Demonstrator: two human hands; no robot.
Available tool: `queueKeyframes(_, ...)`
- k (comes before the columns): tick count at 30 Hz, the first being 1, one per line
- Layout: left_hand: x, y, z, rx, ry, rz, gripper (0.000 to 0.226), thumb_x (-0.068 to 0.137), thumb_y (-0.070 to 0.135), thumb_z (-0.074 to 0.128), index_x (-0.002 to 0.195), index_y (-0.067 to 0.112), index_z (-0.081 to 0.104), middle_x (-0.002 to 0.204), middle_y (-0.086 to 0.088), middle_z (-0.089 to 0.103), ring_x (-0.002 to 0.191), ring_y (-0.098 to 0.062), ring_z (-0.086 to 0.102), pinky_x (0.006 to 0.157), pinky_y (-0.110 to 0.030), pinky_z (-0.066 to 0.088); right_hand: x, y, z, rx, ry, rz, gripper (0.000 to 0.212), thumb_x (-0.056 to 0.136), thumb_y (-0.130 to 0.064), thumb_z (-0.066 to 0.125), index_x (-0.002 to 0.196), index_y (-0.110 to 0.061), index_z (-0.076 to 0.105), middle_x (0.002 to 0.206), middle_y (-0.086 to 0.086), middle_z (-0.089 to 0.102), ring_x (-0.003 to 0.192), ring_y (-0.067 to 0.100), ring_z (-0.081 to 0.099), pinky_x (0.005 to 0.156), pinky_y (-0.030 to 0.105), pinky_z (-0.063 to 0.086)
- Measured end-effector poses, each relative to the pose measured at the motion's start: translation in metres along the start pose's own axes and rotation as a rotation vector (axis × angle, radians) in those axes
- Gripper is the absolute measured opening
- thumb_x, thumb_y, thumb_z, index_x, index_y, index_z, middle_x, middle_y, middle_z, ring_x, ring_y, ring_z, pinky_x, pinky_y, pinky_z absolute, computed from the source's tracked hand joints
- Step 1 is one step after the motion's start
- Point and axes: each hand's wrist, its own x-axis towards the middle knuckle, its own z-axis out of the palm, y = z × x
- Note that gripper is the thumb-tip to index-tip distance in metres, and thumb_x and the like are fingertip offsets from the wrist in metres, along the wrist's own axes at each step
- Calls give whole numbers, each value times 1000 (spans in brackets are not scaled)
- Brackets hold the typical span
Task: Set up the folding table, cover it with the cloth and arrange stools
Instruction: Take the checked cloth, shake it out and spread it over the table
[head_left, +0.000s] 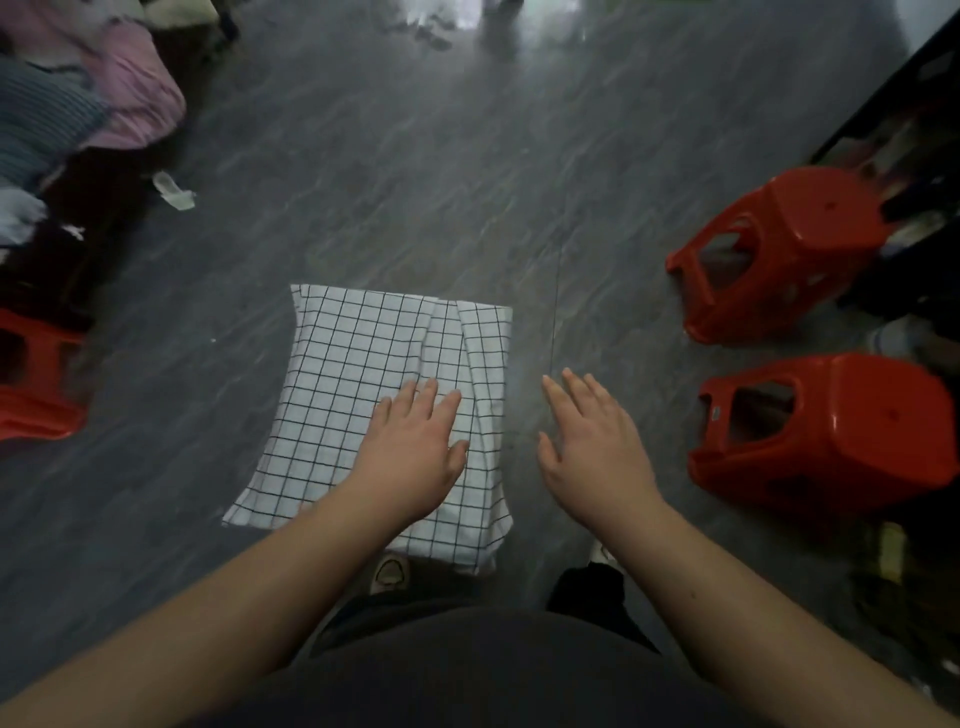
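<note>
A folded white cloth with a black grid lies flat on the dark grey floor in front of my feet. My left hand is stretched out over the cloth's right half, fingers straight, holding nothing. My right hand hovers with straight, spread fingers over bare floor just right of the cloth. Two red plastic stools stand on the right, one nearer and one farther. A third red stool shows partly at the left edge. No folding table is in view.
A heap of pink, grey and dark clothes fills the upper left. A crumpled scrap lies on the floor beside it. Dark furniture lines the right edge behind the stools. Open grey floor stretches ahead.
</note>
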Motion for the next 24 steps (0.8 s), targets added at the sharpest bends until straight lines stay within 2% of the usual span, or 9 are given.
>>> queueKeyframes(6, 38, 117, -1, -90, -16, -183, 66, 102, 50, 31, 158, 23, 11, 167, -7, 10, 153, -28, 5, 123, -49, 13, 23, 107, -35, -66, -134, -196, 65, 100, -41, 41, 159, -23, 23, 167, 2, 18, 154, 21, 12, 124, 42, 17)
queueKeyframes(10, 56, 167, -9, -102, 15, -247, 68, 101, 53, 32, 159, 24, 11, 166, -6, 12, 153, -28, 8, 123, -47, 14, 46, 151, -69, -109, -148, -320, 65, 98, -40, 42, 158, -20, 28, 165, 4, 24, 153, 24, 18, 122, 42, 21)
queueKeyframes(13, 71, 179, -23, -122, 25, -298, 69, 101, 52, 34, 159, 23, 10, 167, -7, 11, 153, -28, 7, 123, -47, 13, 76, 164, -87, -93, -157, -359, 65, 99, -38, 47, 158, -21, 23, 166, 4, 20, 154, 23, 14, 122, 40, 17)
queueKeyframes(16, 90, 179, -35, -133, 44, -355, 68, 101, 51, 34, 158, 22, 11, 166, -8, 11, 153, -29, 7, 123, -47, 13, 107, 165, -97, -73, -141, -393, 67, 97, -36, 50, 157, -19, 26, 165, 7, 22, 153, 26, 16, 123, 43, 22)
queueKeyframes(18, 105, 174, -41, -167, 62, -393, 68, 101, 51, 34, 158, 22, 12, 166, -9, 11, 153, -29, 7, 123, -46, 14, 130, 161, -105, -87, -132, -432, 67, 96, -36, 51, 157, -18, 28, 164, 8, 25, 153, 27, 19, 122, 45, 25)
queueKeyframes(24, 158, 148, -51, -265, 117, -510, 68, 101, 52, 33, 158, 23, 12, 167, -7, 10, 153, -28, 7, 124, -45, 11, 208, 128, -125, -167, -166, -570, 66, 98, -36, 48, 158, -19, 24, 166, 6, 22, 154, 25, 14, 123, 45, 21)
